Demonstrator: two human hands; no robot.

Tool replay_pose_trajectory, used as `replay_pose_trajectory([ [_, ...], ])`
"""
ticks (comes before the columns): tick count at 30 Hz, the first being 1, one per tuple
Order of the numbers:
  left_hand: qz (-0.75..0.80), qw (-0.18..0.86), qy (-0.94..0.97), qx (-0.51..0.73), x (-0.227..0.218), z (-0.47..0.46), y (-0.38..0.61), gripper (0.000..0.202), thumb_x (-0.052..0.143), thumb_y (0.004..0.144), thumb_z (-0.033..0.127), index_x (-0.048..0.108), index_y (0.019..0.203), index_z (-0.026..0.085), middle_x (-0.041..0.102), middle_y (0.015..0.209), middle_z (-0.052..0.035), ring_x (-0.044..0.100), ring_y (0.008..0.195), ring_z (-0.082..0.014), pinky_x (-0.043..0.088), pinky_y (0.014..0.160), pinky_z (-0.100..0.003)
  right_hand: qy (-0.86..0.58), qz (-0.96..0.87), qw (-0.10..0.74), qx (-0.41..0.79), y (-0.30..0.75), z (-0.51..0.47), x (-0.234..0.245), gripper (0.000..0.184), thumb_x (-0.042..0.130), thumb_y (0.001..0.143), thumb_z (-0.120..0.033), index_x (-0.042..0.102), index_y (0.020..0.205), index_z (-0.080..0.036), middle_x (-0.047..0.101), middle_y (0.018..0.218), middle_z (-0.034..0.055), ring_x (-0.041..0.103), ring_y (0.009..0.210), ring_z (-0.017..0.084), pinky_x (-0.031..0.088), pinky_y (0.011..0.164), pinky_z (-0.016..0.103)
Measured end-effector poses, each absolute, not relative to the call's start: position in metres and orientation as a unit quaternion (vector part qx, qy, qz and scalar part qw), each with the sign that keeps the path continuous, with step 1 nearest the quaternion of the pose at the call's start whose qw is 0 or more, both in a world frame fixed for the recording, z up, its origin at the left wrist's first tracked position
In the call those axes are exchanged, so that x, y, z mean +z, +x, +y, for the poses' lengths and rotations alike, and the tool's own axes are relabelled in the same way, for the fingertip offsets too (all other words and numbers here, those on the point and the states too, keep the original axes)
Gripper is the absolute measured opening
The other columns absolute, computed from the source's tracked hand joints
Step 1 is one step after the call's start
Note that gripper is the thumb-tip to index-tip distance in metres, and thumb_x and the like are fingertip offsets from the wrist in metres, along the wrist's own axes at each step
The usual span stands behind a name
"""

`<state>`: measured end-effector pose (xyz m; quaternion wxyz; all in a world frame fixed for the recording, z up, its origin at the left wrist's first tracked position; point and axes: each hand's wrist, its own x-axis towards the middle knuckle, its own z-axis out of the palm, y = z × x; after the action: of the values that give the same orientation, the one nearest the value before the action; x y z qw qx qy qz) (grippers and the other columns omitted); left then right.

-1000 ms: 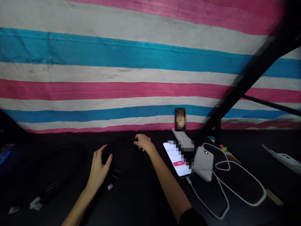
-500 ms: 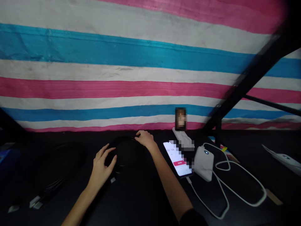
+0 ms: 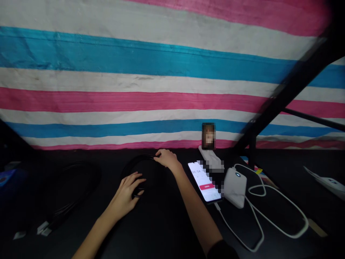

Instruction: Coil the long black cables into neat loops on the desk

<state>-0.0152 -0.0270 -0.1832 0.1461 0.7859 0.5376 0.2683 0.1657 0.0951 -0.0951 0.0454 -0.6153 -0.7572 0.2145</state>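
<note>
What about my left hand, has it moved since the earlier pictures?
Yes, your left hand has moved rightward, closer to the smartphone.

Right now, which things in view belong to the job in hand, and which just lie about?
In hand:
- black cable coil, at the left hand and right hand

Lying about:
- second black coil, untouched
- lit phone
- white power bank
- white cable
</note>
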Motion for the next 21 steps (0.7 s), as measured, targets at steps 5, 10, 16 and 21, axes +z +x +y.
replay_pose_trajectory([
  [5, 0.563, 0.136, 0.753, 0.313, -0.19, -0.025, -0.01, 0.031, 0.047, 0.086, 0.027, 0.056, 0.115, 0.024, 0.053, 0.128, -0.0109, 0.04, 0.127, -0.0286, 0.035, 0.101, -0.049, -0.615, -0.759, 0.055, 0.207, 0.165, 0.093, -0.092, 0.029, 0.058, 0.081, -0.039, 0.064, 0.107, -0.025, 0.069, 0.104, 0.0026, 0.066, 0.087, 0.018, 0.042, 0.085, 0.03],
  [10, 0.538, 0.141, 0.769, 0.314, -0.183, -0.029, -0.007, 0.041, 0.054, 0.082, 0.032, 0.051, 0.122, 0.025, 0.049, 0.132, -0.0108, 0.037, 0.128, -0.0288, 0.032, 0.103, -0.049, -0.604, -0.769, 0.074, 0.195, 0.165, 0.085, -0.08, 0.029, 0.057, 0.083, -0.038, 0.064, 0.108, -0.024, 0.067, 0.106, 0.0034, 0.062, 0.097, 0.02, 0.042, 0.083, 0.03],
  [16, 0.678, 0.002, 0.658, 0.329, -0.163, -0.027, -0.036, 0.036, 0.047, 0.086, 0.039, 0.055, 0.118, 0.023, 0.053, 0.127, -0.0092, 0.042, 0.123, -0.0247, 0.032, 0.103, -0.042, -0.571, -0.788, 0.165, 0.161, 0.173, 0.044, -0.038, 0.027, 0.055, 0.085, -0.038, 0.063, 0.107, -0.026, 0.068, 0.097, 0.003, 0.063, 0.091, 0.021, 0.043, 0.074, 0.031],
  [21, 0.82, -0.049, 0.494, 0.285, -0.16, -0.028, -0.067, 0.052, 0.042, 0.084, 0.03, 0.044, 0.128, 0.003, 0.05, 0.118, -0.0245, 0.045, 0.113, -0.0402, 0.037, 0.091, -0.054, -0.48, -0.819, 0.214, 0.231, 0.179, 0.002, -0.01, 0.021, 0.056, 0.083, -0.039, 0.064, 0.1, -0.032, 0.068, 0.09, -0.0015, 0.064, 0.078, 0.016, 0.045, 0.067, 0.028],
])
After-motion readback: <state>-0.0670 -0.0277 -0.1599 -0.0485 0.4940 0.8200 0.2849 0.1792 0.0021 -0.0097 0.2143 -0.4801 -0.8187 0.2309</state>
